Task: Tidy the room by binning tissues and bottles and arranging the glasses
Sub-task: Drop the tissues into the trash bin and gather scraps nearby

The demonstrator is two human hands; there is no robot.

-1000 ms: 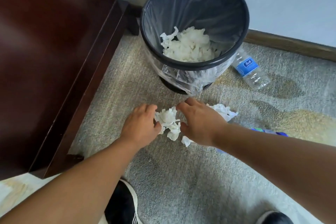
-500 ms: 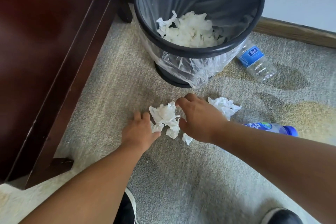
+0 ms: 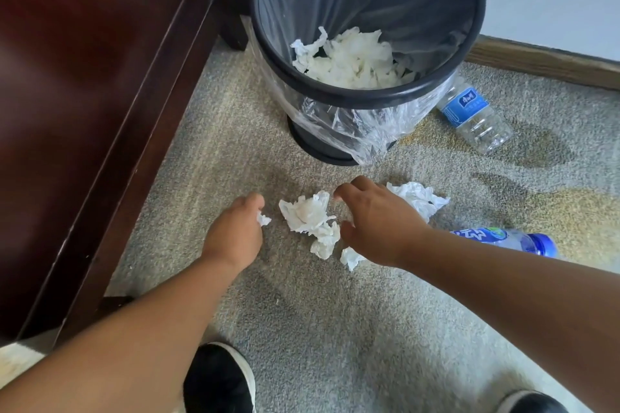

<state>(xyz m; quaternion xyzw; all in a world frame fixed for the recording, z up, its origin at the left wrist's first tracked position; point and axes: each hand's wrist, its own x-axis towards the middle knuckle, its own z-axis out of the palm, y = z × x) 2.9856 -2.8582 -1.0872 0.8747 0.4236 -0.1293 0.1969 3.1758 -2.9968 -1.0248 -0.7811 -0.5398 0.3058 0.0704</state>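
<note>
At frame centre, our left hand (image 3: 235,232) pinches a small tissue scrap (image 3: 264,220). Our right hand (image 3: 375,221) hovers, fingers spread, beside the crumpled tissues (image 3: 307,215) on the carpet (image 3: 302,312), below the bin (image 3: 369,99).

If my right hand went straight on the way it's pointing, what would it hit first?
Probably the crumpled tissue lying just ahead of the right hand on the carpet; height is unclear, so it might pass over towards the bin.
</note>
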